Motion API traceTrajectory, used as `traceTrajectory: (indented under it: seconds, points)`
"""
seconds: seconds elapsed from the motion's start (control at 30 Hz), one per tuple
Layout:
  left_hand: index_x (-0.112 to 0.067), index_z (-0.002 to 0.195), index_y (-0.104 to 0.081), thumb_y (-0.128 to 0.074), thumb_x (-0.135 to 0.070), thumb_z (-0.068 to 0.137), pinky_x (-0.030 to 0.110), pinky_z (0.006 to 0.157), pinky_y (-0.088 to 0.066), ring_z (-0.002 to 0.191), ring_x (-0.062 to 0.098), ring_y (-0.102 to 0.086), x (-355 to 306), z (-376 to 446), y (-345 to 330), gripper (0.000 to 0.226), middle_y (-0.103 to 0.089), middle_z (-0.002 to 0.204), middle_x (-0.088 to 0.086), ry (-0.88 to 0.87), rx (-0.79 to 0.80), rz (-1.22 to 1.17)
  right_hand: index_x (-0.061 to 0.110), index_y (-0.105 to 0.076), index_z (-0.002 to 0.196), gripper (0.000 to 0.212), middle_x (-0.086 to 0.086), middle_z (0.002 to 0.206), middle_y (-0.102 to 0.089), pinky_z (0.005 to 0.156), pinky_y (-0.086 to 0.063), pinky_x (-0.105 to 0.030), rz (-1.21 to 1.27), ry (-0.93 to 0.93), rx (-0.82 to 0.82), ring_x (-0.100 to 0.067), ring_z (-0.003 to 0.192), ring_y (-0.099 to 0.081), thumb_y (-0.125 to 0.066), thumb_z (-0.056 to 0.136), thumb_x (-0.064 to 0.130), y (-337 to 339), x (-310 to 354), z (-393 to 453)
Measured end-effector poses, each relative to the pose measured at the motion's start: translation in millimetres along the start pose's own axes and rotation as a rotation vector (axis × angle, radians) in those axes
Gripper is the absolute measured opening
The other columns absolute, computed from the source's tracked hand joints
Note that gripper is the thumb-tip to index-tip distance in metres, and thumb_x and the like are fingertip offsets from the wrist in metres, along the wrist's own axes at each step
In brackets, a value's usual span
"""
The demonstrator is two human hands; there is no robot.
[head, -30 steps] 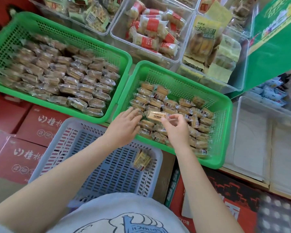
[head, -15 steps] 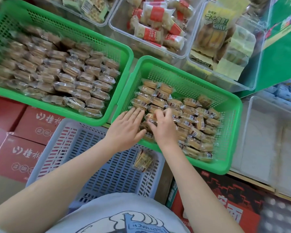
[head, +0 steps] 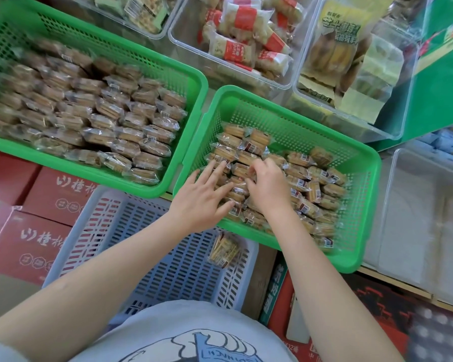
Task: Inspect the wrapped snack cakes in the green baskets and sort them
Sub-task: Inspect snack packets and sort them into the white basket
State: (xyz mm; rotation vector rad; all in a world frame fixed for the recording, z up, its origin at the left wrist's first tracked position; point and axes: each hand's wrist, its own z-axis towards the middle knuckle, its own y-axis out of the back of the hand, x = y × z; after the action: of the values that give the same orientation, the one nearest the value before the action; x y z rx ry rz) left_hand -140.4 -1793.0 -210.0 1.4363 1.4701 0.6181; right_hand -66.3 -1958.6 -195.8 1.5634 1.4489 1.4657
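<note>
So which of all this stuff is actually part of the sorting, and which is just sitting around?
Part of the job:
right green basket
left green basket
wrapped snack cakes
grey-blue basket, one cake inside
left hand
right hand

Sitting around:
clear bins
red cartons

Perforated plastic green basket [head: 361,178]; glossy clear-film snack cakes [head: 301,184]

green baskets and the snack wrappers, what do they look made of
Right green lattice basket and left green lattice basket: apparently moulded rigid plastic, judging by the uniform colour, regular grid holes and smooth, slightly glossy rims. Clear-wrapped snack cakes: seemingly thin transparent plastic film, glossy and crinkled, with the brown cake visible through it and printed labels on some.
</note>
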Motion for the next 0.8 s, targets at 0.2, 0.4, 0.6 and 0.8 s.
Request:
traceTrajectory:
  seconds: [0.2, 0.4, 0.6, 0.8]
  points:
    - [-0.034, 0.160, -0.022, -0.012, -0.064, 0.101, 0.049, 0.125, -0.002, 0.154, 0.022, 0.021, -2, 0, 2, 0.067, 0.019, 0.167, 0.005, 0.007, 0.016, 0.008, 0.005, -0.056, 0.111, 0.019, -0.011, 0.106, -0.055, 0.065, -0.035, -0.030, -0.185, -0.032, 0.006, -0.024, 0.092, -0.049, -0.047, 0.096, -0.001, -10, 5, -1]
    - [-0.034, 0.160, -0.022, -0.014, -0.064, 0.102, 0.049, 0.124, -0.002, 0.154, 0.023, 0.021, -2, 0, 3, 0.066, 0.018, 0.167, 0.006, 0.016, 0.030, 0.010, 0.005, -0.045, 0.119, 0.025, -0.012, 0.097, -0.053, 0.061, -0.031, -0.033, -0.135, -0.002, 0.019, -0.027, 0.075, -0.044, -0.039, 0.096, -0.004, 1, 8, -3]
    - [-0.033, 0.160, -0.021, -0.014, -0.064, 0.102, 0.049, 0.124, -0.003, 0.154, 0.023, 0.020, -2, 1, 3, 0.066, 0.016, 0.167, 0.006, 0.008, 0.022, 0.014, 0.005, -0.046, 0.097, 0.005, -0.010, 0.099, -0.046, 0.047, -0.022, -0.020, 0.019, 0.098, -0.087, -0.019, 0.060, -0.043, -0.044, 0.101, 0.008, 19, 3, -16]
    - [-0.029, 0.149, -0.044, -0.031, -0.053, 0.106, 0.046, 0.125, -0.007, 0.156, 0.022, 0.000, -5, -7, 9, 0.051, -0.007, 0.170, 0.005, 0.035, -0.066, -0.157, 0.008, -0.046, 0.090, 0.008, -0.005, 0.079, -0.051, 0.047, -0.041, -0.029, 0.333, 0.056, -0.424, -0.016, 0.063, -0.053, -0.049, 0.098, 0.005, 60, 3, -56]
